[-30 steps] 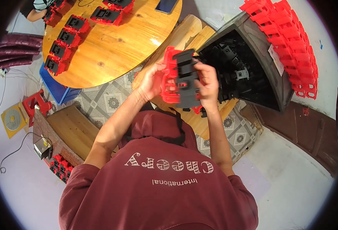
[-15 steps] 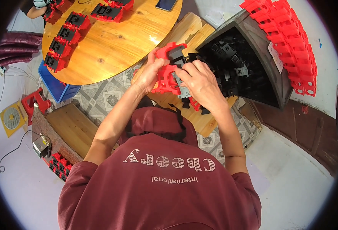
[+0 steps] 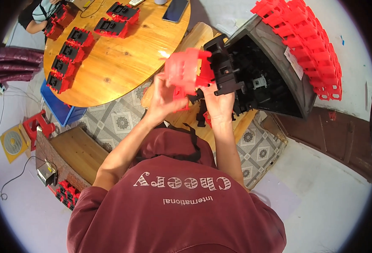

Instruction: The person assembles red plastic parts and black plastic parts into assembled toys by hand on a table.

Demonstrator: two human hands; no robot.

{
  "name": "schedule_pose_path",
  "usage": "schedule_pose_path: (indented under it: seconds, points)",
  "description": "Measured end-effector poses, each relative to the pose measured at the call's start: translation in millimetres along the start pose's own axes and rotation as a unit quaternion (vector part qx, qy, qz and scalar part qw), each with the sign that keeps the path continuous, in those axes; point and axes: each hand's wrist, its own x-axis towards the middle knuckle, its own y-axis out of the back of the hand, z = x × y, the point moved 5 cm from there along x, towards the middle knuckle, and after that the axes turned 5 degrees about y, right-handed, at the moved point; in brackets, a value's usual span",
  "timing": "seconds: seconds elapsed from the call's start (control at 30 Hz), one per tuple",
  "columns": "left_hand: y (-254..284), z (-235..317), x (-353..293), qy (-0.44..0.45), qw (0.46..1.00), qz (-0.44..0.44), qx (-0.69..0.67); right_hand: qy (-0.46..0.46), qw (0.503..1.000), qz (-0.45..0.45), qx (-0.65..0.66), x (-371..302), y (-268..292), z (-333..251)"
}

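In front of my chest a red plastic housing [image 3: 184,69], smeared by motion, is gripped by my left hand [image 3: 163,101] at its left side. My right hand [image 3: 220,105], palm turned up, holds a black plastic frame [image 3: 226,69] with notched edges, right beside the housing. Its fingers are largely hidden behind the parts. Below the hands, more black pieces [image 3: 201,116] and a red piece lie on a wooden bench [image 3: 196,36].
A round wooden table [image 3: 123,71] bears several red-and-black units [image 3: 70,51] and a phone [image 3: 176,10]. A black crate [image 3: 278,92] of black parts stands at right, with stacked red housings [image 3: 308,46] beyond. A blue tray [image 3: 59,103] sits left; another person's arm [image 3: 36,27] shows far left.
The red housing has turned in my hands and blurred. My right hand has moved off its grey piece, turned palm up, and now holds a black frame. My view has shifted slightly.
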Motion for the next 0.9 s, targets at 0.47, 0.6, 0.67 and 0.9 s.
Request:
schedule_pose_path:
  seconds: [0.47,0.6,0.67,0.9]
  points:
    - [35.1,10.3,-10.1,0.414,0.902,-0.122,0.027,-0.005,0.869,-0.356,-0.344,-24.7,-51.7,-22.1]
    - [-5.9,20.4,0.3,0.313,0.941,-0.109,-0.074,0.145,0.839,-0.291,-0.437,-16.4,-51.7,-41.4]
    - [0.0,12.2,2.2,0.272,0.959,-0.060,-0.060,0.161,0.887,-0.238,-0.362,-26.5,-60.6,-56.6]
    - [6.8,12.5,-1.7,0.204,0.975,0.023,-0.080,0.366,0.567,-0.317,-0.666,-66.6,-88.4,-40.1]
